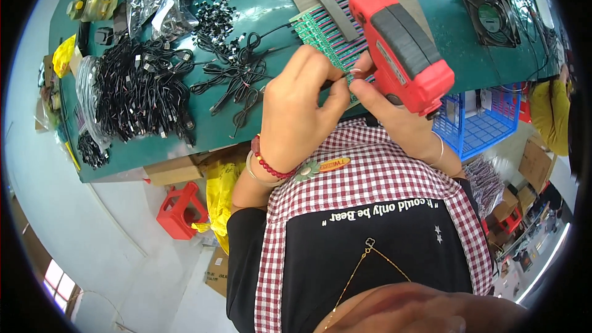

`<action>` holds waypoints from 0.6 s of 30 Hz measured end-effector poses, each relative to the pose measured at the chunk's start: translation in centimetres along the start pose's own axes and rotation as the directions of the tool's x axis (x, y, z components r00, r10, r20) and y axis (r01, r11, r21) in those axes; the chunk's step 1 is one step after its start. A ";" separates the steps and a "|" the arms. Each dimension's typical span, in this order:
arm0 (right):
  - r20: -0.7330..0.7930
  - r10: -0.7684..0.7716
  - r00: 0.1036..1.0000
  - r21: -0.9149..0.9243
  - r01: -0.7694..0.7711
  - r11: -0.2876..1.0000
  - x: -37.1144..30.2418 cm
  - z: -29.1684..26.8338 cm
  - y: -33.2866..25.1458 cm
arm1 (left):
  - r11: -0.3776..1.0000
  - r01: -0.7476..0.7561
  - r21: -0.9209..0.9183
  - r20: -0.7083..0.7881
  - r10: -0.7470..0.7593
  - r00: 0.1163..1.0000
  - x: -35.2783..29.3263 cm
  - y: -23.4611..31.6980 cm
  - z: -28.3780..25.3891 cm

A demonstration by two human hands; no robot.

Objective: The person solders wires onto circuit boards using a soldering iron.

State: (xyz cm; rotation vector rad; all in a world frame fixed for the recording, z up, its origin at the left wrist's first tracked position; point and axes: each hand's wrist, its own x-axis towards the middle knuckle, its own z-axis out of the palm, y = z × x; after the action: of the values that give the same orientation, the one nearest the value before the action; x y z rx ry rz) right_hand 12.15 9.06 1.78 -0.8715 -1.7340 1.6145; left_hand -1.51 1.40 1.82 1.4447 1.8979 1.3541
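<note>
1 L hand [300, 102], 1 R hand [398, 122] by grn PCBs [313, 29]; 1 red gun [402, 40].

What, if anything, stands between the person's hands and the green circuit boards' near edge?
Nothing visible blocks the left hand: its fingers are right by the near edge of the green circuit boards. The red-and-black tool hides part of the right hand, so I cannot tell there. The grey bar lies farther off.

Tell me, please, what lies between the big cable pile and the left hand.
In the head view, a loose tangle of black cables lies on the green table between the cable pile and the left hand.
</note>
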 end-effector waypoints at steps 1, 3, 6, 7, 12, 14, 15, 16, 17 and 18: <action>0.019 -0.040 0.999 -0.036 0.041 0.999 -0.1 -0.1 0.0 | 1.000 -0.019 0.007 0.049 0.019 0.999 -0.2 0.0 0.1; 0.049 -0.069 0.996 -0.497 0.085 0.863 -0.4 -0.5 -0.3 | 0.999 -0.036 0.011 0.103 0.035 0.994 -0.2 -0.1 0.2; -0.023 0.166 0.986 0.038 -0.165 0.986 0.2 -1.0 -0.3 | 0.975 0.027 -0.219 0.167 0.010 0.986 -0.2 -1.1 0.2; -0.021 0.171 0.985 0.040 -0.170 0.985 0.4 -1.1 -0.6 | 0.976 0.032 -0.217 0.168 0.005 0.986 -0.4 -1.4 0.4; 0.027 0.224 0.974 0.469 -0.210 0.858 1.7 -2.0 -0.2 | 0.809 0.305 -0.502 0.280 -0.181 0.943 -1.2 -2.4 0.9; -0.105 0.138 0.985 0.363 -0.091 0.927 1.6 -2.5 0.5 | 0.726 0.410 -0.552 0.289 -0.296 0.911 -1.3 -2.2 0.9; -0.109 0.139 0.984 0.364 -0.090 0.927 1.6 -2.3 0.5 | 0.726 0.412 -0.551 0.292 -0.294 0.910 -1.2 -2.2 0.9; -0.064 0.124 0.990 0.342 -0.095 0.935 1.6 -2.1 0.5 | 0.736 0.421 -0.529 0.286 -0.313 0.906 -1.1 -2.2 1.1; -0.019 0.111 0.994 0.320 -0.099 0.942 1.5 -2.0 0.6 | 0.746 0.431 -0.508 0.279 -0.330 0.902 -1.2 -2.2 1.2; 0.097 0.072 0.993 0.191 -0.089 0.977 1.4 -2.4 1.2 | 0.746 0.431 -0.507 0.280 -0.331 0.901 -1.3 -2.1 1.3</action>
State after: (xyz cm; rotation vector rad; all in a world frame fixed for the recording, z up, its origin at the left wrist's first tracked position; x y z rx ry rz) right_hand 13.28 11.68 0.78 -0.7944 -1.5833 1.8677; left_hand -1.10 0.80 -0.90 0.7895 1.4036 1.3657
